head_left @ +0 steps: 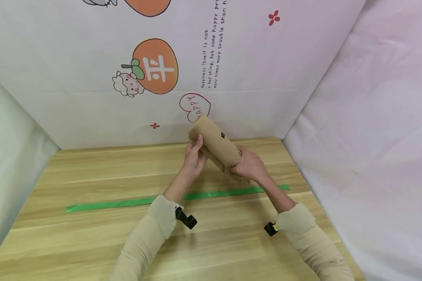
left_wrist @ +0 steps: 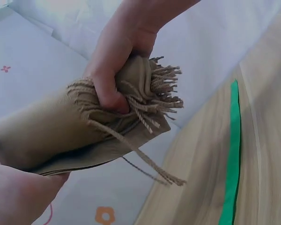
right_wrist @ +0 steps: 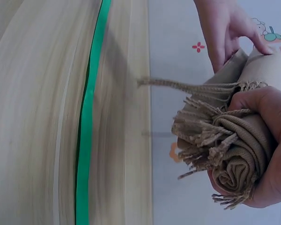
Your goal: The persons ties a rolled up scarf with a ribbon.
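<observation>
A tan scarf (head_left: pixel 216 140), rolled into a thick bundle with a small dark label, is held at a slant above the back of the wooden table. My left hand (head_left: pixel 195 158) grips its upper left end, thumb on top. Around the fringed lower end curls my right hand (head_left: pixel 250 164). Twisted tassels (left_wrist: pixel 166 84) stick out past that hand in the left wrist view. The right wrist view shows the spiral end of the roll (right_wrist: pixel 236 173) within the right hand's grasp. A loose flap (left_wrist: pixel 93 161) hangs along the underside.
Green tape (head_left: pixel 126 203) runs across the wooden table (head_left: pixel 91 242). Behind stands a white printed backdrop (head_left: pixel 91 109) with cartoon fruit and text, and white cloth (head_left: pixel 379 136) hangs at the right. Both wrists carry small black cameras (head_left: pixel 186 218).
</observation>
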`<state>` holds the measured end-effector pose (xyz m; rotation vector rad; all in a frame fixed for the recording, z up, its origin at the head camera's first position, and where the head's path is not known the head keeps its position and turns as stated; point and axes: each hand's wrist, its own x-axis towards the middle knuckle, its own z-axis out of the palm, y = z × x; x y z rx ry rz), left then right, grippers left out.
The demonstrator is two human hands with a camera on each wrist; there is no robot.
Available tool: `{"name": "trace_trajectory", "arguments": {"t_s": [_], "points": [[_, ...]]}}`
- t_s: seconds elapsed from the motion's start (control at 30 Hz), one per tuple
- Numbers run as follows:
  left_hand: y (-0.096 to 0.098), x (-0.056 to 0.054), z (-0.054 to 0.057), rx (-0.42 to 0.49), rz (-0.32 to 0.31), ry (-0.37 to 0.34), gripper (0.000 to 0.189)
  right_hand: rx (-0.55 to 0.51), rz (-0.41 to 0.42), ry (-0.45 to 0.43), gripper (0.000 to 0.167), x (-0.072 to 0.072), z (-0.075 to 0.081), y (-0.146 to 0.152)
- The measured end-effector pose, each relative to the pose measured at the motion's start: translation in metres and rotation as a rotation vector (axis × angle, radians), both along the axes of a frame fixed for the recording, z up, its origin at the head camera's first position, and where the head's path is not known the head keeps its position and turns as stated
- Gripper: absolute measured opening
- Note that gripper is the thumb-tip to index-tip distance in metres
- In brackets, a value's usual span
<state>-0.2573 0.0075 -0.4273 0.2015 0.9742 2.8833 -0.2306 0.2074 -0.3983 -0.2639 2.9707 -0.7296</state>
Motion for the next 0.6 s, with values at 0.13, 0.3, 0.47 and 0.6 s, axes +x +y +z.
{"name": "trace_trajectory", "arguments": {"t_s": [0.13,0.3,0.47,0.6], "points": [[-0.004,0.007,0.008,-0.064,0.039,-0.015,0.070,-0.015,-0.011,0.003,0.066,0.002,0.000,-0.010],[-0.010,0.011,0.019,-0.140,0.111,-0.093,0.061,-0.063,0.049,-0.016,0.071,0.008,0.002,-0.019],[-0.023,0.016,0.031,-0.232,0.089,-0.090,0.055,-0.097,0.214,-0.103,0.097,0.021,0.015,-0.020],[-0.036,0.021,0.039,-0.341,0.032,-0.050,0.050,-0.110,0.293,-0.176,0.104,0.031,0.029,-0.018]]}}
